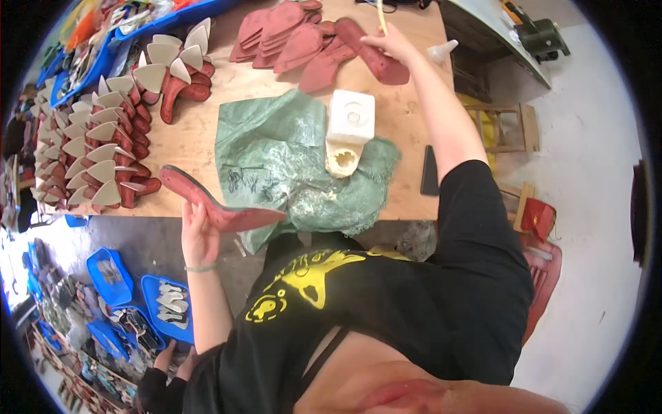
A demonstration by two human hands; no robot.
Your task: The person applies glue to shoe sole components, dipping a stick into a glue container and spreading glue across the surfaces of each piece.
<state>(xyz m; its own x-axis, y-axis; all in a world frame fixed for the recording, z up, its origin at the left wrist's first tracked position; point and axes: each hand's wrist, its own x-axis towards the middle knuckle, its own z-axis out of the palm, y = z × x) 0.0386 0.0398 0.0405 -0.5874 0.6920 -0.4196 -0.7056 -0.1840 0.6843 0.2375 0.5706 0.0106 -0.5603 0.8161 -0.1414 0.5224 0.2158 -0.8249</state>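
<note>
My left hand [200, 231] holds a red shoe insole [234, 217] by its middle, over the table's front edge. At the back right my right hand [393, 43] has its fingers closed on a thin pale stick [381, 17], beside another red insole [372, 54] lying on the table. Between the hands, a green sack [269, 138] is spread out and bears a white block [352, 116]. A cream-coloured pot [343, 159] with a rough opening stands against the block.
Rows of red insoles with beige pieces [103, 152] fill the table's left side. Flat red pieces [283, 34] lie at the back. A clear nozzle [442, 50] and a dark phone [429, 171] sit at the right. Blue trays [110, 276] are on the floor.
</note>
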